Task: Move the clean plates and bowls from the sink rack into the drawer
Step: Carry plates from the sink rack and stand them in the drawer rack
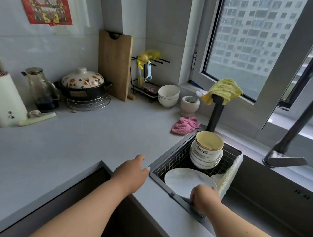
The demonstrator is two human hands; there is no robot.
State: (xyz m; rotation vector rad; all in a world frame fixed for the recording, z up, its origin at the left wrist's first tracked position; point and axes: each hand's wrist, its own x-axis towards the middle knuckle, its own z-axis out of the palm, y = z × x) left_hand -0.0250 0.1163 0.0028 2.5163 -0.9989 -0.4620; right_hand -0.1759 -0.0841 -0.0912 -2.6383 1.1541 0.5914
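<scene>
Grey desk [71, 148] was seen running to a corner under a window [256, 42]. White plate [185, 181] was gripped at its near rim by the right hand [204, 197] in the sink rack [174, 159], beside stacked bowls [207, 150]. The left hand [133, 172] was laid flat, fingers relaxed, on the desk edge.

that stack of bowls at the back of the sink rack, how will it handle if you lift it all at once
The stack of bowls is probably heavy for one hand: several glazed ceramic bowls are nested. It looks apt to shift, since the top bowl sits off-centre and the pile leans a little. It is likely fragile and slippery too, given the smooth glossy glaze, so supporting it from below with both hands seems safer.
</scene>
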